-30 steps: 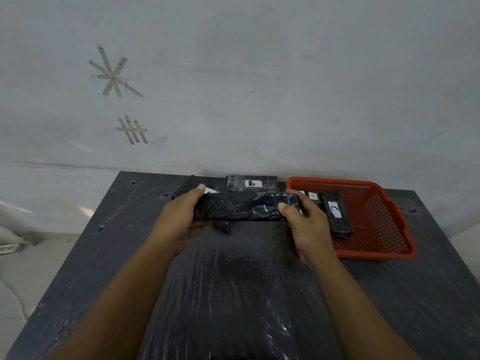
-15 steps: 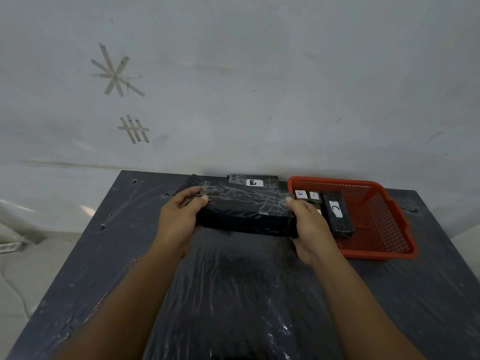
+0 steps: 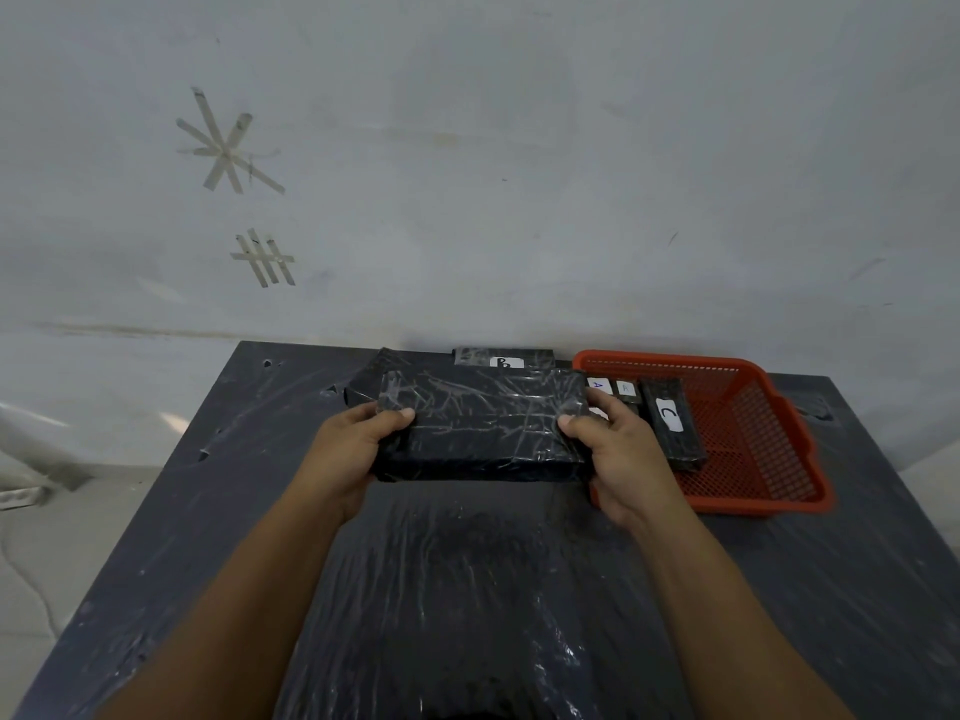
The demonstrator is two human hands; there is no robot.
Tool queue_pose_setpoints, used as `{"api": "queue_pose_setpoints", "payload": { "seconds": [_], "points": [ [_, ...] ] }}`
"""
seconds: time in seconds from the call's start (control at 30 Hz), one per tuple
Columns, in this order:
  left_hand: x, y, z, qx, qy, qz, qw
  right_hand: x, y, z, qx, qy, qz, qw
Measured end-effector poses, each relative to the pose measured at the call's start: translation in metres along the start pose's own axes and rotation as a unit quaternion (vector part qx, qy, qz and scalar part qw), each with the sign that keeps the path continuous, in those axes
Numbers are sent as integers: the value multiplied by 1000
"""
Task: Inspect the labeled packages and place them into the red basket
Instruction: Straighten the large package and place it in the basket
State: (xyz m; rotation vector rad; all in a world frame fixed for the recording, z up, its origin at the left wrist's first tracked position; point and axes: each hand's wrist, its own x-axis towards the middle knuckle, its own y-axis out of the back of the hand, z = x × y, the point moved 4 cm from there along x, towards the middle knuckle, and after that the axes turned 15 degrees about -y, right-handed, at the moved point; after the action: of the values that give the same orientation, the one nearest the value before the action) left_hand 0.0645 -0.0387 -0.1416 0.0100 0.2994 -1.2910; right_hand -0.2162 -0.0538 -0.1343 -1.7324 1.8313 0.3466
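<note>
Between the left hand (image 3: pixel 358 449) and right hand (image 3: pixel 618 459), each gripping one end, the black package (image 3: pixel 483 428) is now tilted broad face up, closer to camera than before; red basket (image 3: pixel 769 402) unchanged, beside it on table (image 3: pixel 208 511).

1. A pale grey wall (image 3: pixel 519 148) fills the upper half of the view, scuffed and faintly stained.
2. Strips of tape on it form a star shape (image 3: pixel 226 145) at upper left.
3. Below that, more tape strips make a small crossed grid (image 3: pixel 266 258).
4. A dark grey table (image 3: pixel 156 537) stands against the wall, its top covered in wrinkled, glossy plastic film that catches soft highlights.
5. A light floor (image 3: pixel 47 563) shows at lower left, with what may be a thin cable (image 3: pixel 21 563) trailing across it.
6. Lighting is even and diffuse.
</note>
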Motion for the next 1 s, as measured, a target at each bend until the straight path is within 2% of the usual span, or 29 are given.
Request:
{"api": "queue_pose_setpoints", "payload": {
  "seconds": [0.3,0.43,0.6,0.73,0.87,1.0],
  "points": [
    [1,2,1,-19,-77,5,997,3,0,-1,-37,28,-20,999],
    [11,11,-11,-36,-108,-19,993,0,-2,-2,-45,38,-19,998],
    [2,5,1,-13,-116,-67,991,-1,1,-2,-99,47,-18,994],
    [0,2,5,0,-133,-83,988,-2,1,-2,-82,72,-11,994],
    [-6,-4,12,-17,-127,-63,990,-4,0,-1,-81,97,0,992],
    [-4,-4,11,-21,-119,-48,991,-3,-2,2,-69,84,-12,994]
  ]
}}
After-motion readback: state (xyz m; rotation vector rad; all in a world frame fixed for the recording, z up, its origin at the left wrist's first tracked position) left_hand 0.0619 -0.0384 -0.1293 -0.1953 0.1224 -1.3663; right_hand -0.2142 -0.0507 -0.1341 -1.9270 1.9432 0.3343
